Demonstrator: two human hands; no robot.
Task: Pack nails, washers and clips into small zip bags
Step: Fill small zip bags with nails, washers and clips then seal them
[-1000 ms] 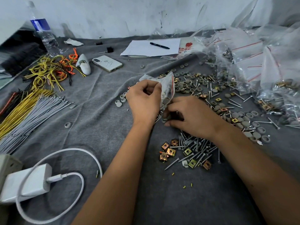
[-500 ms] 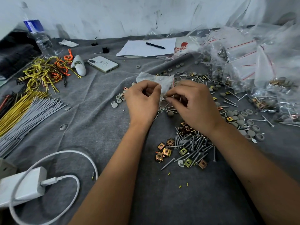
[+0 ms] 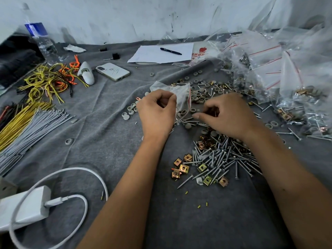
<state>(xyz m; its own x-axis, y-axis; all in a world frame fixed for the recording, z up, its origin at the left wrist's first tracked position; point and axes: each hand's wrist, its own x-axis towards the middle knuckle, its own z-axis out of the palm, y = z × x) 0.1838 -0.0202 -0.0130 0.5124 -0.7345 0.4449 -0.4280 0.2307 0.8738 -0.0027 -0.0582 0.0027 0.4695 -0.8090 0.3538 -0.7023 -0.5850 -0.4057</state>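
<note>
— Left hand (image 3: 157, 112) first, from the head view: what is it doing?

— Its fingers are curled, pinching the small zip bag (image 3: 179, 97) and holding it up off the grey cloth (image 3: 107, 126), red-striped mouth turned toward the other hand.

— And the right hand (image 3: 228, 115)?

— Just beside the bag's mouth, fingers bent over the scattered parts. It seems to pinch a nail or two, but I cannot tell for sure; the thumb hides the tips.

— Where is the stock?

— Nails (image 3: 224, 159) lie heaped near the right wrist, brass clips (image 3: 183, 168) at that heap's edge, grey washers (image 3: 199, 94) strewn beyond the bag. Filled bags (image 3: 265, 72) are piled at the far right.

— What might go wrong?

— My guess: the mouth sags, so a nail could catch the rim and drop back, or its point could pierce the thin film. The mixed piles also invite a miscount.

— Any writing?

— Red print and an apple emblem on a plastic bag (image 3: 202, 53) near the paper (image 3: 161, 53) and pen (image 3: 170, 51); too small to read. The bottle (image 3: 41, 40) has a blue label, also illegible.
</note>
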